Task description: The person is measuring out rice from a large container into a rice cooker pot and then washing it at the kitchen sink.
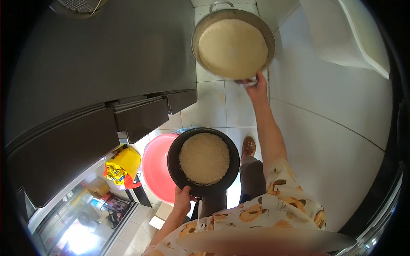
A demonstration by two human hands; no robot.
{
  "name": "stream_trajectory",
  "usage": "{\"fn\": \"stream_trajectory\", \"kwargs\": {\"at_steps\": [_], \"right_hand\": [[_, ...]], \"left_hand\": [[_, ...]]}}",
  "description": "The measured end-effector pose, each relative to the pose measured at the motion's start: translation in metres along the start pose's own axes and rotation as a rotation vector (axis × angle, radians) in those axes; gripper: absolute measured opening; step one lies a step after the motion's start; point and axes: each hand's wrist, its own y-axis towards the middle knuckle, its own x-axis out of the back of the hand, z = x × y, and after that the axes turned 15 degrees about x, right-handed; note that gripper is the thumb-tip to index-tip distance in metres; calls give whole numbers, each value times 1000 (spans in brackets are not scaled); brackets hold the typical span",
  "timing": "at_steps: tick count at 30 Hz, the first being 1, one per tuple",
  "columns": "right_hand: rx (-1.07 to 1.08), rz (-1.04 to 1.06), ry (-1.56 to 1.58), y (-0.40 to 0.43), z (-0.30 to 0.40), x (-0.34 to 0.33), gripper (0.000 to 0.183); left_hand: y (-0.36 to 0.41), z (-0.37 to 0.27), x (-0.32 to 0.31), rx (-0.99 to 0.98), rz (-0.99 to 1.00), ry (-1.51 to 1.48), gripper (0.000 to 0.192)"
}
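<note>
My left hand [183, 200] grips the near rim of a round black pan [235, 172], which holds a layer of white rice grains [205, 158]. My right arm reaches forward, and my right hand [257, 88] is closed on the near handle of a large round metal pan [273, 44]. Pale, fine-looking contents [233, 48] cover the bottom of that pan; whether they are grains or liquid I cannot tell. The metal pan's second handle [221, 4] points away from me. The black pan hangs in front of my legs, partly over a pink plastic basin.
The pink basin [157, 163] stands on the tiled floor. Left is a dark counter [128, 48] with partly pulled-out drawers [141, 118] and a metal strainer [78, 5]. A yellow bag [126, 160] sits below. A white container [339, 35] is at the upper right.
</note>
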Motion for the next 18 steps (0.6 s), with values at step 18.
{"fn": "stream_trajectory", "kwargs": {"at_steps": [18], "right_hand": [[184,99,-603,-252,46,-136,47]], "left_hand": [[-87,23,47,52,36,125,22]]}}
